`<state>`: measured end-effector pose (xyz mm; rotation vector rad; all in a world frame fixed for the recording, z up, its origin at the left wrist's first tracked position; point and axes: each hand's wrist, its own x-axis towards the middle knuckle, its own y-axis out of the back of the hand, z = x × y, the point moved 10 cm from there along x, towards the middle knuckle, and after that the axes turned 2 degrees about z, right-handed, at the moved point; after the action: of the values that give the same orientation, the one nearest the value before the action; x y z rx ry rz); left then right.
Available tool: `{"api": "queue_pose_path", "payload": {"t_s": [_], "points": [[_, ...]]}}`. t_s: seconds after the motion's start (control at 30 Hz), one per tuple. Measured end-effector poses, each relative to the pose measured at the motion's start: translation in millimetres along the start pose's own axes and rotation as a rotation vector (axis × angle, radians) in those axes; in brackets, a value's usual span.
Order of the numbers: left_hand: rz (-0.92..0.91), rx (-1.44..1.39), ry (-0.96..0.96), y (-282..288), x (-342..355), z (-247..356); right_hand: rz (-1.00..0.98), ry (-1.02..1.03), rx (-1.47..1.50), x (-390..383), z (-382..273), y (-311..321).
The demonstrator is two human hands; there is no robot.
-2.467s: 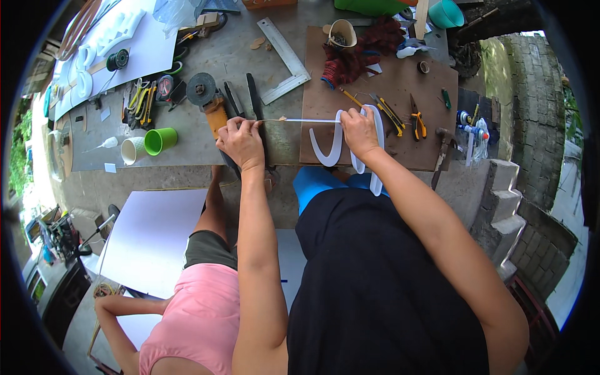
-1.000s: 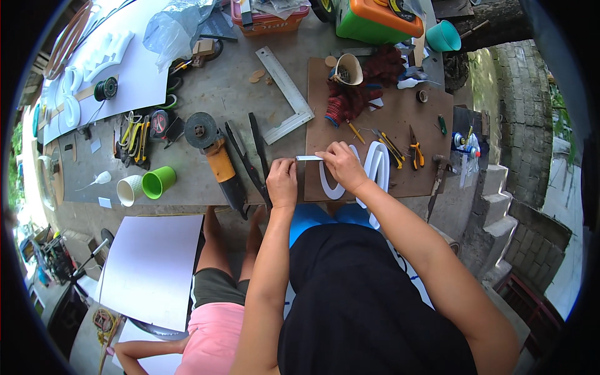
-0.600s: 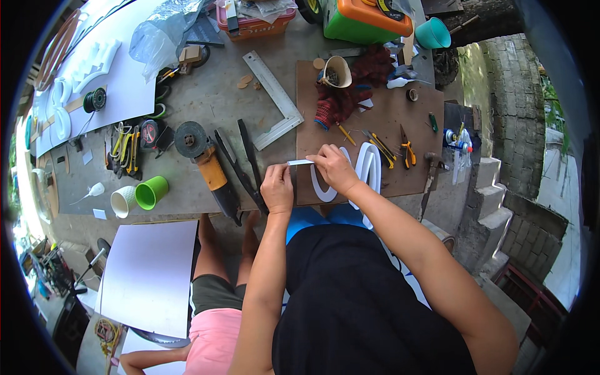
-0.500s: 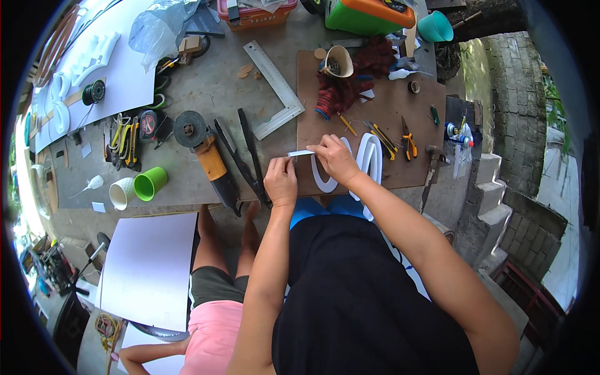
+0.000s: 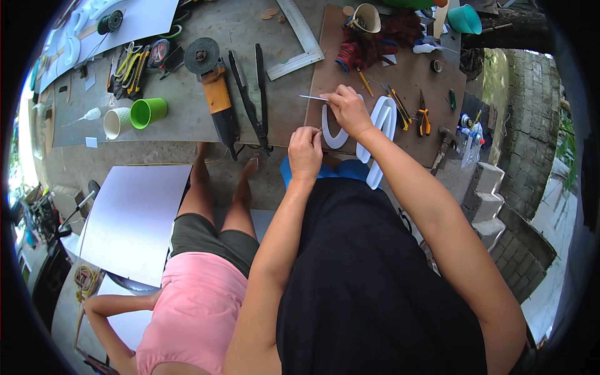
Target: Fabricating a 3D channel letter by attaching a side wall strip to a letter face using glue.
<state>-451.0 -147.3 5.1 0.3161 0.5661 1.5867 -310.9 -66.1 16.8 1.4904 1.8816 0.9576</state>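
My right hand [image 5: 350, 109] pinches a thin white strip [image 5: 312, 97], which sticks out to the left from the fingertips. Nearer to me, my left hand [image 5: 305, 153] is closed with its fingertips together; whatever it may hold is too small or hidden to make out. The two hands are apart. Below my right hand, a white U-shaped piece [image 5: 336, 142] lies on the brown board [image 5: 387, 140]. Just right of it, white looped letter-like pieces [image 5: 382, 115] stand at the board's front edge, partly behind my right wrist.
Left of my hands lie black tongs-like tool [image 5: 257, 100], an angle grinder [image 5: 217, 100] and a metal square [image 5: 303, 59]. Pliers [image 5: 424, 119], a cutter [image 5: 399, 106] and red gloves [image 5: 362, 47] rest on the board. A person in pink [image 5: 194, 300] is at my left.
My left hand has let go of the white strip and drawn back toward me. My right hand keeps the strip, now seen edge-on. The whole view has shifted, with the table higher in it.
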Motion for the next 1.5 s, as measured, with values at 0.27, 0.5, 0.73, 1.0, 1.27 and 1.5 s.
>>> {"api": "queue_pose_path", "payload": {"t_s": [0.27, 0.5, 0.73, 1.0, 1.27, 1.5], "points": [[-0.092, -0.364, 0.434, 10, -69, -39, 0.091, -0.002, -0.132, -10, -19, 28], [-0.224, -1.173, 0.528, 8, -103, -62, -0.164, 0.538, 0.248, -117, -153, 14], [-0.465, -1.391, 0.633, -26, -104, 15, 0.218, 0.55, 0.172, -137, -131, 77], [-0.547, -1.429, 0.56, -32, -122, 70, 0.233, 0.404, 0.342, -151, -94, 112], [-0.348, -1.364, 0.489, -35, -136, 43, 0.019, 0.253, 0.404, -157, -97, 104], [-0.328, -1.328, 0.527, -17, -140, 7, -0.28, 0.273, 0.465, -148, -109, 60]]}}
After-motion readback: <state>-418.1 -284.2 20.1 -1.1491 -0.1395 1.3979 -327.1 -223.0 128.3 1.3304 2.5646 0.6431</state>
